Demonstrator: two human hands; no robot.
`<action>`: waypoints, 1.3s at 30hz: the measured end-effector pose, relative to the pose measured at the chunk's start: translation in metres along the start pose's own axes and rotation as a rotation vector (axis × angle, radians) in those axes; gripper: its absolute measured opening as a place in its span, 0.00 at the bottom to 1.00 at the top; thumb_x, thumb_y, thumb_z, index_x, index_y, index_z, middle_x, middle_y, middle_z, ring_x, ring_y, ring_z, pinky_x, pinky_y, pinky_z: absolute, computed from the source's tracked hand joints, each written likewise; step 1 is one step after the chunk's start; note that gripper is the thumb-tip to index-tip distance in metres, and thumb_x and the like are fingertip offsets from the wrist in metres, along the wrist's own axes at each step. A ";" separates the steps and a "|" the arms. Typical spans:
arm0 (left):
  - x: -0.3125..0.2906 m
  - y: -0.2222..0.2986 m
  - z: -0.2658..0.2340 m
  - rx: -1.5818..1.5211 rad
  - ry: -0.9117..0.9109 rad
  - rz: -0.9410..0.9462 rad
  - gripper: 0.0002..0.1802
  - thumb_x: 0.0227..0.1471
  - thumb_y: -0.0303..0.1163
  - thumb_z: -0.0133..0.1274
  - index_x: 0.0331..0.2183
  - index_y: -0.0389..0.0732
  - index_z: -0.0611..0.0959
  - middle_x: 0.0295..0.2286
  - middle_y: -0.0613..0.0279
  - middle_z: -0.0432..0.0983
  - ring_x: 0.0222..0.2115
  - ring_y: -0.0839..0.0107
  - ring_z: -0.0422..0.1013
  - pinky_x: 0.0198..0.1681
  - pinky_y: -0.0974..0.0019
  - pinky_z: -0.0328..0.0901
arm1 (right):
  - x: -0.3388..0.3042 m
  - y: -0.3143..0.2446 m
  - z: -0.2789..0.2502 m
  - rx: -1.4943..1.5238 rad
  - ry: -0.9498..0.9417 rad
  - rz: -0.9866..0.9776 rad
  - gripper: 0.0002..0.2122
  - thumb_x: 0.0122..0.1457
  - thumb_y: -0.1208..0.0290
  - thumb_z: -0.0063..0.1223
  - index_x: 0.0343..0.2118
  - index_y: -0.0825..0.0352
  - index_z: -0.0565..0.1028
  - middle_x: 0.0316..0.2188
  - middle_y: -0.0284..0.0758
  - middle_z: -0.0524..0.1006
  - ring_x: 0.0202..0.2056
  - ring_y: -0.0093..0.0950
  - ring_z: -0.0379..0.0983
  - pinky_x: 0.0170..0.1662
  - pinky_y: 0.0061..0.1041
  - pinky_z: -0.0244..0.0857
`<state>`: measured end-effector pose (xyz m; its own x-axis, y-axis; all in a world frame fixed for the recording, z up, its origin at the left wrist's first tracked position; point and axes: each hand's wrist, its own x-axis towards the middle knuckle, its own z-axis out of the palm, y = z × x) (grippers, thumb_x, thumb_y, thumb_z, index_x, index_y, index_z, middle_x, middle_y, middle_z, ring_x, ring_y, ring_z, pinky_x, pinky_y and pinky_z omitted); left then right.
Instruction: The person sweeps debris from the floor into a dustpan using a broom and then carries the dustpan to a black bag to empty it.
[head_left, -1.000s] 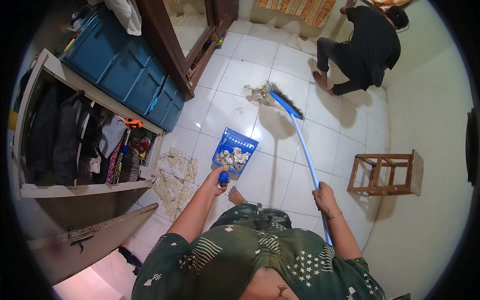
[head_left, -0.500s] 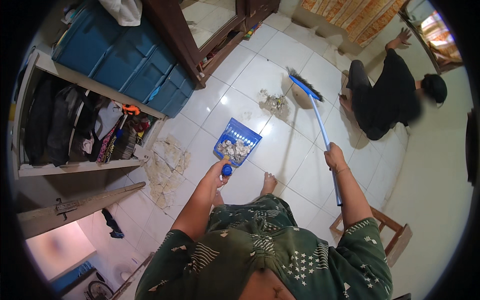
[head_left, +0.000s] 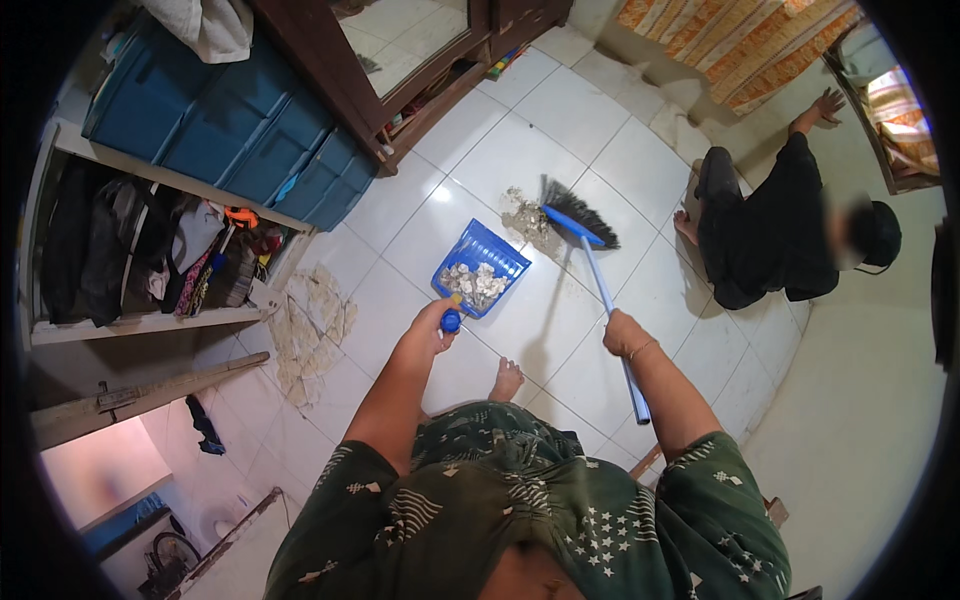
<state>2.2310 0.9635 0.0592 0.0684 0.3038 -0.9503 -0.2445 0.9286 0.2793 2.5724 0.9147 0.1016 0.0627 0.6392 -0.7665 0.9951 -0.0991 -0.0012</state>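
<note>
My left hand (head_left: 434,325) grips the handle of a blue dustpan (head_left: 503,262), which lies on the white tiles with pale, crumbly debris (head_left: 476,286) in its near part. Around the light-blue stick of a broom (head_left: 597,270), my right hand (head_left: 626,334) is closed. The broom's blue head and dark bristles (head_left: 588,213) are beside a pile of grey debris (head_left: 532,221) on the floor. This pile lies just beyond the dustpan's far right corner.
Another person in black (head_left: 770,225) crouches at the right, one hand raised to the wall. Blue drawers (head_left: 220,125) and an open shelf of clothes (head_left: 120,245) stand left. A dark wooden cabinet (head_left: 390,70) is at the back. Broken tiling (head_left: 310,330) lies left of the dustpan.
The broom has come nearer and to the left, its bristles now at the debris pile. My right hand moved left with it. The dustpan stays in nearly the same place.
</note>
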 end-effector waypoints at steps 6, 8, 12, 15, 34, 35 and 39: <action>0.021 0.004 0.042 -0.084 -0.033 0.077 0.09 0.36 0.35 0.53 0.23 0.47 0.71 0.18 0.67 0.66 0.15 0.75 0.63 0.11 0.76 0.54 | -0.052 -0.029 0.016 0.203 -0.107 0.047 0.14 0.52 0.75 0.39 0.41 0.78 0.63 0.36 0.55 0.72 0.40 0.45 0.71 0.42 0.36 0.66; 0.024 0.007 0.052 -0.078 -0.026 0.095 0.08 0.37 0.37 0.52 0.21 0.48 0.70 0.15 0.68 0.65 0.12 0.76 0.61 0.08 0.77 0.51 | -0.076 -0.043 0.012 0.132 -0.154 -0.026 0.15 0.53 0.75 0.36 0.42 0.78 0.62 0.34 0.53 0.73 0.39 0.44 0.72 0.40 0.37 0.66; 0.038 0.007 0.059 -0.059 0.003 0.017 0.09 0.37 0.37 0.52 0.20 0.48 0.68 0.14 0.68 0.64 0.11 0.77 0.60 0.08 0.77 0.51 | -0.131 -0.057 -0.002 0.064 -0.154 -0.093 0.16 0.54 0.75 0.33 0.45 0.78 0.61 0.32 0.51 0.74 0.36 0.43 0.73 0.38 0.37 0.66; 0.039 0.009 0.050 -0.068 -0.034 -0.079 0.10 0.37 0.30 0.55 0.28 0.45 0.74 0.24 0.67 0.69 0.26 0.74 0.66 0.21 0.75 0.63 | -0.162 -0.053 -0.023 0.023 -0.166 -0.116 0.20 0.54 0.76 0.32 0.50 0.78 0.58 0.30 0.50 0.74 0.34 0.42 0.73 0.37 0.38 0.67; -0.005 -0.043 -0.017 -0.297 0.027 -0.063 0.08 0.40 0.36 0.55 0.26 0.46 0.75 0.19 0.67 0.67 0.19 0.77 0.65 0.14 0.76 0.57 | 0.059 -0.058 -0.044 -0.092 0.179 -0.135 0.20 0.54 0.73 0.35 0.47 0.82 0.62 0.31 0.48 0.76 0.33 0.39 0.75 0.35 0.34 0.68; -0.004 -0.038 -0.016 -0.320 0.054 -0.055 0.08 0.40 0.35 0.55 0.26 0.45 0.75 0.19 0.67 0.68 0.20 0.77 0.65 0.14 0.77 0.57 | 0.035 -0.062 -0.029 -0.145 0.217 -0.172 0.21 0.54 0.72 0.35 0.47 0.84 0.61 0.30 0.47 0.76 0.32 0.38 0.75 0.33 0.34 0.68; 0.020 -0.031 -0.009 -0.343 0.095 -0.020 0.09 0.34 0.35 0.55 0.20 0.49 0.70 0.16 0.70 0.64 0.13 0.79 0.60 0.09 0.78 0.52 | -0.082 -0.063 -0.027 -0.310 -0.070 -0.277 0.22 0.52 0.75 0.36 0.49 0.85 0.57 0.25 0.44 0.77 0.28 0.37 0.75 0.30 0.34 0.68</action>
<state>2.2316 0.9391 0.0306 -0.0102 0.2503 -0.9681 -0.5559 0.8033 0.2135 2.5064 0.8894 0.1823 -0.2053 0.5553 -0.8059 0.9502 0.3103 -0.0283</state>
